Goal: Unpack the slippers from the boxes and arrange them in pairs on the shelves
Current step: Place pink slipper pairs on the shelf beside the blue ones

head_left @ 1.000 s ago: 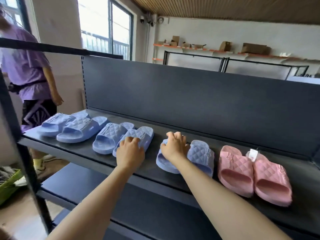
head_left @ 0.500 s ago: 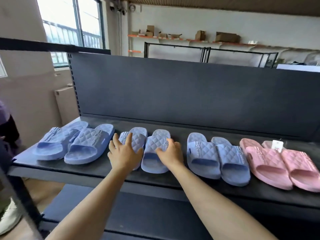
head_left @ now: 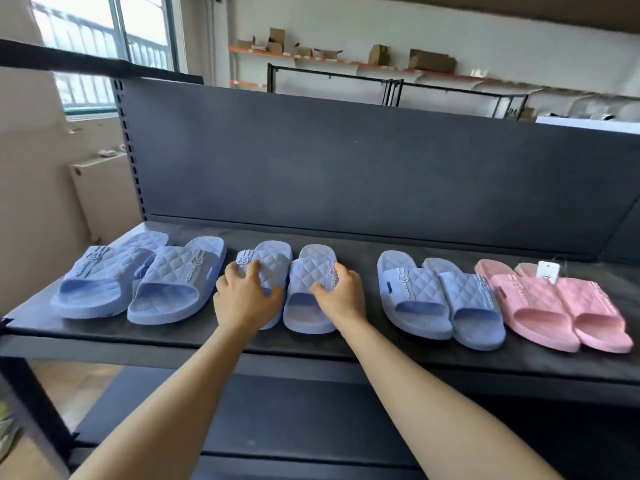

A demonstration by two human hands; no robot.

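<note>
Shelf [head_left: 356, 258] holds three blue pairs [head_left: 162, 289] and a pink pair [head_left: 554, 310]. Left hand [head_left: 247, 299] curls round the second pair's left slipper [head_left: 273, 258], right hand [head_left: 341, 294] grips the right slipper [head_left: 308, 275].

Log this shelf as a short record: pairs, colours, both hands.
shelf: dark, four pairs in a row
blue: far-left pair, middle pair, third pair
pink pair: far right, white tag
left hand: grips middle pair's left slipper
right hand: grips its right slipper
</note>
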